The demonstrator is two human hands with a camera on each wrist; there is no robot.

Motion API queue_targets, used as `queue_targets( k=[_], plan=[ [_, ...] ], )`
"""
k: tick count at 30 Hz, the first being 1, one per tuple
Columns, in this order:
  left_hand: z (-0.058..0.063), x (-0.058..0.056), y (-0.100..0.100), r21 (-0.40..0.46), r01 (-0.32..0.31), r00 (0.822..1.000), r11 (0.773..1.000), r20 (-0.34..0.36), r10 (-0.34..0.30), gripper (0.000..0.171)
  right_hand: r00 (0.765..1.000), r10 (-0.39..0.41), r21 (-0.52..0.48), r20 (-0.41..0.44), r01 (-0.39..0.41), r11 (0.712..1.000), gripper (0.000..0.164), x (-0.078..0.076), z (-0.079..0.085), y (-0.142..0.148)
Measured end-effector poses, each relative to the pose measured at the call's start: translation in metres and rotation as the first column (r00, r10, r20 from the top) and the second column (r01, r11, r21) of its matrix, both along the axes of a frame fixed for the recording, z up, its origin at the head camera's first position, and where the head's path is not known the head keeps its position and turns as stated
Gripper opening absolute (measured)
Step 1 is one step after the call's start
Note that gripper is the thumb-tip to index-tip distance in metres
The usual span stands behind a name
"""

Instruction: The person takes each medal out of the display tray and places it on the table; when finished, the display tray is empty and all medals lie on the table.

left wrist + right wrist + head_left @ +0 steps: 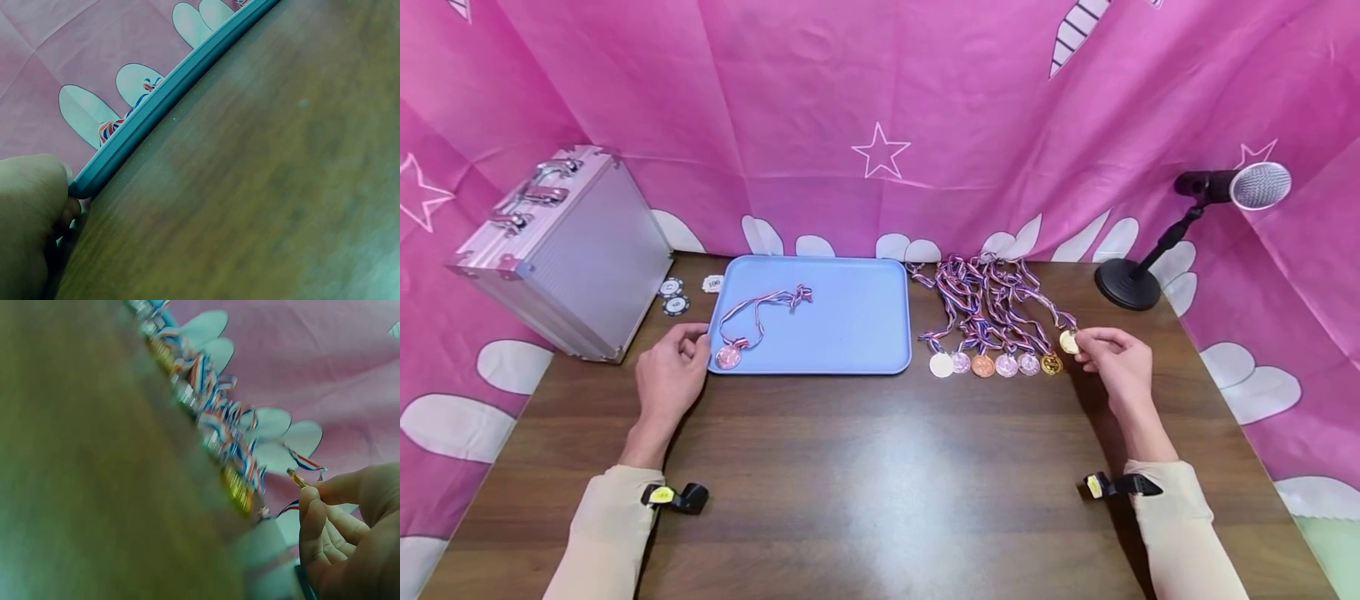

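My left hand [672,368] grips the left edge of a blue tray [850,333]; in the left wrist view its thumb and fingers pinch the tray's corner [84,184]. On the tray lies a pinkish medal [727,357] with a striped ribbon [760,298]. My right hand [1116,362] pinches a gold medal [1068,342] between thumb and fingertips, its ribbon trailing back toward the pile. Left of that medal, several others lie in a row, among them a gold medal [1052,363], a bronze medal [982,366] and a silvery medal [942,364], with tangled ribbons [977,292] behind them.
A silver case [572,258] stands at the left, with poker chips [675,305] and a white plaque [712,284] between it and the tray. A microphone on a black stand [1127,283] is at the back right. Pink cloth [805,125] hangs behind the wooden table [820,483].
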State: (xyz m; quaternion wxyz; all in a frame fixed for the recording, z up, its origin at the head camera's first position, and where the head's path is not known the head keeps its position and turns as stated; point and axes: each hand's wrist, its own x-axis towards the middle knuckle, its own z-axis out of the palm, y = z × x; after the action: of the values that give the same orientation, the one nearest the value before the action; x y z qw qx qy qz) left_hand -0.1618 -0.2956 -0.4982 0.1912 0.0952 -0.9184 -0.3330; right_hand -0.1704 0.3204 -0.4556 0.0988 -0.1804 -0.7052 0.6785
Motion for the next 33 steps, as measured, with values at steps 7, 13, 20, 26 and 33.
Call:
queue_targets(
  k=[7, 13, 20, 26, 33],
  plan=[
    [-0.001, 0.0, 0.0, -0.001, -0.005, 1.0, 1.0, 0.007, 0.005, 0.029, 0.99, 0.064, 0.339, 0.123, -0.103, 0.935, 0.022, 0.01, -0.011, 0.015],
    [0.0, 0.0, 0.0, 0.007, -0.006, 1.0, 1.0, 0.017, 0.006, 0.03, 0.986, 0.051, 0.608, 0.16, -0.139, 0.781, 0.037, 0.015, -0.014, 0.014],
    [0.001, 0.001, 0.001, 0.008, -0.006, 1.0, 1.0, 0.027, 0.005, 0.03, 0.99, 0.007, 0.699, 0.142, -0.106, 0.707, 0.038, 0.016, -0.017, 0.011],
    [0.001, 0.001, 0.0, 0.007, -0.001, 1.0, 1.0, 0.018, 0.001, 0.029, 0.995, -0.032, 0.678, 0.099, -0.044, 0.734, 0.035, 0.021, -0.014, 0.006],
    [0.001, 0.001, 0.0, 0.004, 0.004, 1.0, 1.0, 0.003, -0.004, 0.028, 0.998, 0.024, 0.671, -0.066, 0.026, 0.741, 0.017, 0.026, -0.005, -0.026]
  ],
)
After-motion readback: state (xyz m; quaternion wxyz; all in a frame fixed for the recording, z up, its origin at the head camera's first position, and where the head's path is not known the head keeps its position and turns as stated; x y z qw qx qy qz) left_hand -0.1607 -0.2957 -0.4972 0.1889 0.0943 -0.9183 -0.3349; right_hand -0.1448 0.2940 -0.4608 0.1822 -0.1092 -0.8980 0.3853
